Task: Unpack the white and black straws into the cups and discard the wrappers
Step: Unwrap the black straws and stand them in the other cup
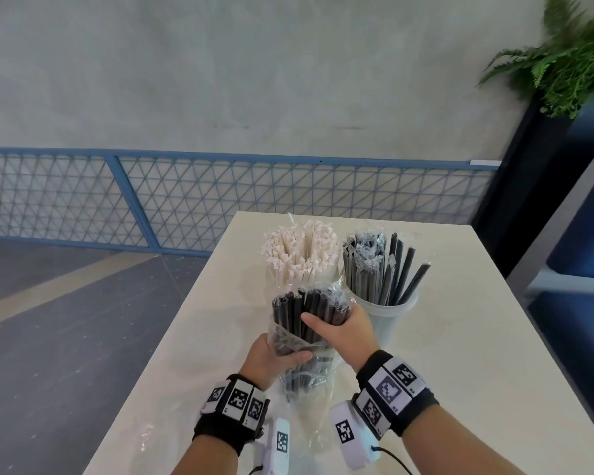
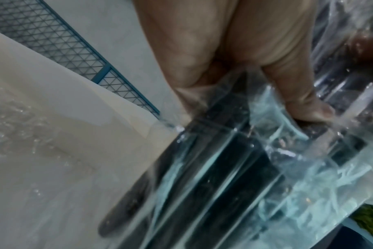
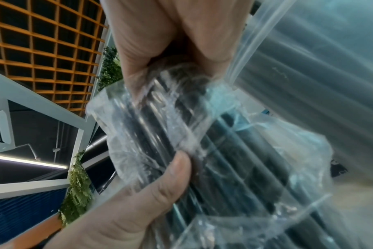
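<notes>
A bundle of black straws (image 1: 306,313) stands upright in a clear plastic wrapper (image 1: 309,382) above the table's near middle. My left hand (image 1: 275,358) grips the wrapper around the bundle's middle. My right hand (image 1: 340,329) grips the straws' upper part where they stick out of the wrapper. In the left wrist view my fingers (image 2: 298,94) press the plastic (image 2: 266,168). My thumb (image 3: 172,171) clamps the black straws (image 3: 234,160) in the right wrist view. Behind stand white wrapped straws (image 1: 299,252) and a clear cup (image 1: 388,317) with black straws (image 1: 384,265).
The beige table (image 1: 460,337) ends at its left edge close to my left wrist, with grey floor beyond. A second clear wrapper (image 1: 148,437) lies flat near the front left. A blue mesh fence (image 1: 186,200) lines the wall; a fern planter (image 1: 563,56) stands far right.
</notes>
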A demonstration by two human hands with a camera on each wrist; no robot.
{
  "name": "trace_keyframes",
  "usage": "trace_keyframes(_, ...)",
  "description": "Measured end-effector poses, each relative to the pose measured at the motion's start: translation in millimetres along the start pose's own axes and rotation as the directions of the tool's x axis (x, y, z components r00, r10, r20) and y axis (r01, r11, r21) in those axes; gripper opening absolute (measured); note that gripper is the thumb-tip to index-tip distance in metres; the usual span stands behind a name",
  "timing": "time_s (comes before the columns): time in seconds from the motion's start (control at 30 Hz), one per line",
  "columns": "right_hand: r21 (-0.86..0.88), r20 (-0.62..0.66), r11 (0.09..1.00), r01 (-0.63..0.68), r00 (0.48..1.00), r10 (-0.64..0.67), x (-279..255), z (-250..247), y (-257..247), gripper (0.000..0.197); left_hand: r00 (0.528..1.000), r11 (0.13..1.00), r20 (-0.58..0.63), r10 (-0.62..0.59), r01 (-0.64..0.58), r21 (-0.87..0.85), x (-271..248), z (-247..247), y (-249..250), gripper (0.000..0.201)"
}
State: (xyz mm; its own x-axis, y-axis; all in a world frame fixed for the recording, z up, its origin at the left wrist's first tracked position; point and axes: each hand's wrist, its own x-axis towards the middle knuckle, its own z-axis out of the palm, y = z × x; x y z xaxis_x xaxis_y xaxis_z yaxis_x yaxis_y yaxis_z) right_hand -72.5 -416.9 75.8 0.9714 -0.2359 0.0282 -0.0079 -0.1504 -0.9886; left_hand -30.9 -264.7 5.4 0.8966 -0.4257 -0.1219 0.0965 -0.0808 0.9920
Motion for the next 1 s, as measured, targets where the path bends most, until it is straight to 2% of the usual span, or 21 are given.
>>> trace_keyframes(0.2, 0.132, -0.128, 0.991, -0.01, 0.991, 0.027, 7.3, -9.8, -20.3, 0.015, 0.999, 1.0, -0.035, -0.004, 0.004, -0.017, 1.8, 0.1, -4.6, 0.032)
trace_keyframes(0.37, 0.222, -0.183, 0.975, 0.025, 0.983, 0.016, 13.1, -17.8, -37.0, 0.012, 1.0, 1.0, -0.023, -0.001, 0.002, 0.023, 3.7, 0.4, -5.7, 0.027)
trace_keyframes(0.5, 0.324, -0.2, 0.945, 0.034, 0.979, 0.034, 17.8, -22.0, -44.0, 0.013, 0.999, 0.999, -0.051, 0.018, -0.016, 0.031, 4.4, 0.1, -5.6, 0.03)
trace_keyframes(0.57, 0.379, -0.141, 0.925, 0.002, 0.988, 0.055, 19.2, -24.6, -46.1, 0.019, 0.998, 0.999, -0.053, 0.027, -0.024, 0.049, 5.6, -0.3, -3.8, 0.03)
trace_keyframes(0.67, 0.314, 0.079, 0.948, -0.042, 0.997, 0.018, 16.5, -29.5, -45.0, 0.026, 0.999, 0.991, -0.017, 0.048, -0.045, 0.128, 5.7, -1.5, 2.9, 0.022)
trace_keyframes(0.73, 0.317, 0.122, 0.948, -0.041, 0.993, 0.003, 12.6, -30.3, -41.3, 0.026, 0.998, 0.984, -0.006, 0.056, -0.054, 0.168, 5.0, -1.6, 5.7, 0.018)
trace_keyframes(0.87, 0.371, -0.042, 0.929, 0.006, 0.999, 0.01, 11.8, -30.6, -43.8, 0.014, 0.997, 0.975, -0.017, 0.071, -0.066, 0.213, 6.1, 1.4, 7.4, 0.026)
trace_keyframes(1.0, 0.415, -0.174, 0.907, 0.076, 0.985, -0.003, 17.9, -37.8, -54.8, 0.019, 0.998, 0.972, -0.008, 0.069, -0.065, 0.227, 7.6, 4.6, 14.1, 0.025)
